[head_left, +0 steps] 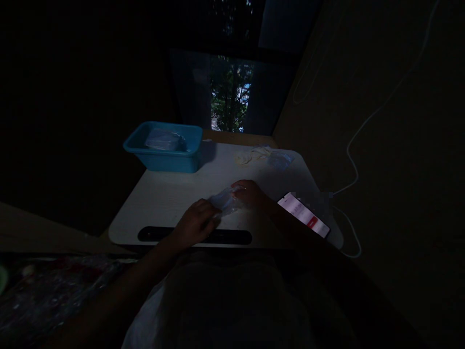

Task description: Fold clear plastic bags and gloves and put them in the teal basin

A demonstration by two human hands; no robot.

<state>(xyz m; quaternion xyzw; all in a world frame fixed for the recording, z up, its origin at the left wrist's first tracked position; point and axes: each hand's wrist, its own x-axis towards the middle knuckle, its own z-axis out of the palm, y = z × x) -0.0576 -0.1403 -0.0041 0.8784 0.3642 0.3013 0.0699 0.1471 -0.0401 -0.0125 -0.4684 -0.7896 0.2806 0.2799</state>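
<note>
Between my two hands, low over the white table (pixel 163 194), is a clear plastic bag (pixel 225 201). My left hand (pixel 198 220) is closed on its near left end, fingers curled. At the far right end, my right hand (pixel 249 191) pinches the plastic. A pale, bluish content seems to show through the bag, but the dim light hides what it is.
A blue basin (pixel 170 162) holding a wrapped pale packet (pixel 163 139) stands at the back left. Crumpled cream and clear pieces (pixel 259 154) lie at the back right. A lit phone (pixel 303 214) rests at the right edge, near a white cable (pixel 350 150).
</note>
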